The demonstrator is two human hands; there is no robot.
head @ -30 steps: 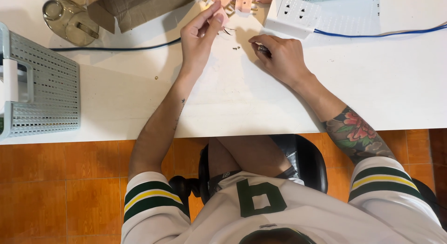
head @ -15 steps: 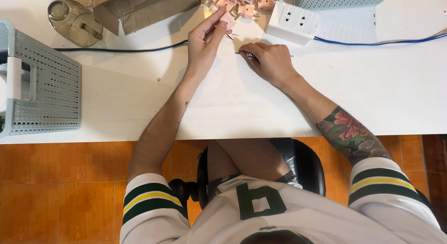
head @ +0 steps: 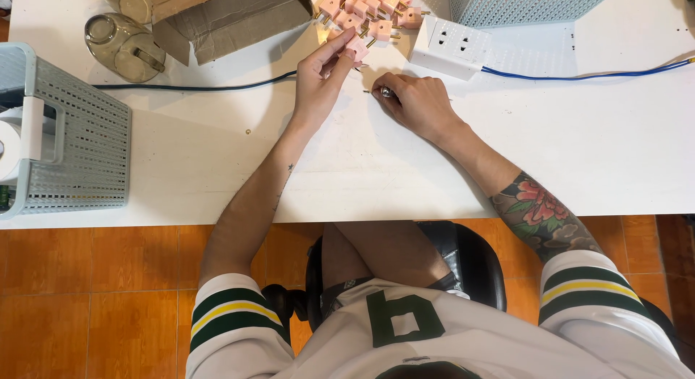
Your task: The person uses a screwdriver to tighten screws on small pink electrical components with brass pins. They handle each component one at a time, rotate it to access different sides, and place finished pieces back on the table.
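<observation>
On the white table (head: 217,169), a pink plug (head: 356,44) is being pinched by the left hand (head: 320,78); a small metal part (head: 386,92) is being gripped by the right hand (head: 414,104).

Between the left hand's (head: 318,78) fingertips a pale pink plug (head: 356,46) is showing, its pins glinting brass-yellow. Just beyond those fingers a heap of plugs (head: 369,6) is lying in the same pale pink. Under the right hand's (head: 416,104) fingertips something small and silvery (head: 387,92) is gleaming, though it may be a screw; the view is too small to tell. Beyond the right fingers a white socket block (head: 450,46) is trailing a blue cable (head: 579,76). The table (head: 594,147) is showing white. Left of the left fingers brown cardboard (head: 232,20), a clear olive-tinted glass jar (head: 123,37) and a light blue perforated basket (head: 79,140) are sitting. The right forearm is wearing a red-and-green flower tattoo (head: 539,212).
</observation>
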